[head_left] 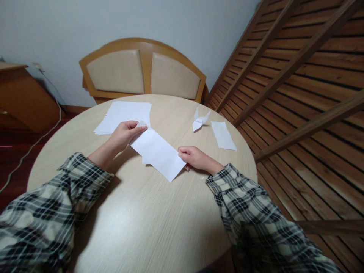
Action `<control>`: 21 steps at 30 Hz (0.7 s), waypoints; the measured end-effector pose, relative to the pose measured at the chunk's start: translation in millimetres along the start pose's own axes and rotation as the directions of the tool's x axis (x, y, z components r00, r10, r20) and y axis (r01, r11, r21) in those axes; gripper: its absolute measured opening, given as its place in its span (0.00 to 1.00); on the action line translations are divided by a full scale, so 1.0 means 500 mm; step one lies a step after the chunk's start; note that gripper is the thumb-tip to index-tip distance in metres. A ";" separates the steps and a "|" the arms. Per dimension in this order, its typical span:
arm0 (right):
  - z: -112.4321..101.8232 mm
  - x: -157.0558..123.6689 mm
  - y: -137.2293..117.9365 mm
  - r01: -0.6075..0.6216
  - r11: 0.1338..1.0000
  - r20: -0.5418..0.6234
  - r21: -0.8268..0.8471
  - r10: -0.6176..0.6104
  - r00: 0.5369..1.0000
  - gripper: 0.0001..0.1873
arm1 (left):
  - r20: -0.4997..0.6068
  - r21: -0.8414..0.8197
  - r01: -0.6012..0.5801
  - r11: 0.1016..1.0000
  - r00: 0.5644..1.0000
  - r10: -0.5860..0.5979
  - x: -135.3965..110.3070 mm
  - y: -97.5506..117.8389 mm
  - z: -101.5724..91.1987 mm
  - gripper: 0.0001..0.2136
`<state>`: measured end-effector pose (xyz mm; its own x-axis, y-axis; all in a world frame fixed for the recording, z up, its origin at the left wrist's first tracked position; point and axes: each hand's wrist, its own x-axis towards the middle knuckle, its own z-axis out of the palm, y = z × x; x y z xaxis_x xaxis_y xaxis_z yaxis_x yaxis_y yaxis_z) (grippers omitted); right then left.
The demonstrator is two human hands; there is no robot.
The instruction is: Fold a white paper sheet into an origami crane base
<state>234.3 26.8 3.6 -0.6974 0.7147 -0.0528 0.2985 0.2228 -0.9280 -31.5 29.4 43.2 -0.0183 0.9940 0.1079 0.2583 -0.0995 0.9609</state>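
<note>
A white sheet of paper (pixel 160 151) is stretched between my two hands above the middle of the table, tilted down toward the right. My left hand (pixel 125 134) pinches its upper left end, thumb on top. At the right end, the closed fingers of my right hand (pixel 196 157) grip the edge. A corner of paper sticks out below the sheet's lower left edge; whether it is a fold or a second piece I cannot tell. Beyond my right hand stands a folded paper figure (pixel 200 122) with two upright points.
A stack of white paper (pixel 125 113) lies at the table's back left. To the right is a loose paper strip (pixel 223 135). The round table (pixel 136 227) has a padded headboard (pixel 148 72) behind it and a slatted wooden panel (pixel 298 106) along its right side.
</note>
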 end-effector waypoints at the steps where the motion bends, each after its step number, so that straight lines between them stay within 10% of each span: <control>1: 0.000 0.000 0.001 -0.014 1.000 0.001 0.016 0.014 1.000 0.13 | -0.011 -0.005 0.004 1.000 1.000 -0.004 0.003 -0.004 -0.003 0.08; 21: -0.010 -0.002 0.012 -0.005 0.983 -0.028 0.184 0.010 1.000 0.12 | -0.065 -0.097 0.035 0.995 0.997 -0.042 0.027 -0.045 -0.041 0.07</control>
<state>240.2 30.9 -0.2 -0.6761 0.7350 -0.0521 0.1773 0.0937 -0.9797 -57.3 44.1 28.4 -0.0920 0.9922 0.0840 0.1628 -0.0682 0.9843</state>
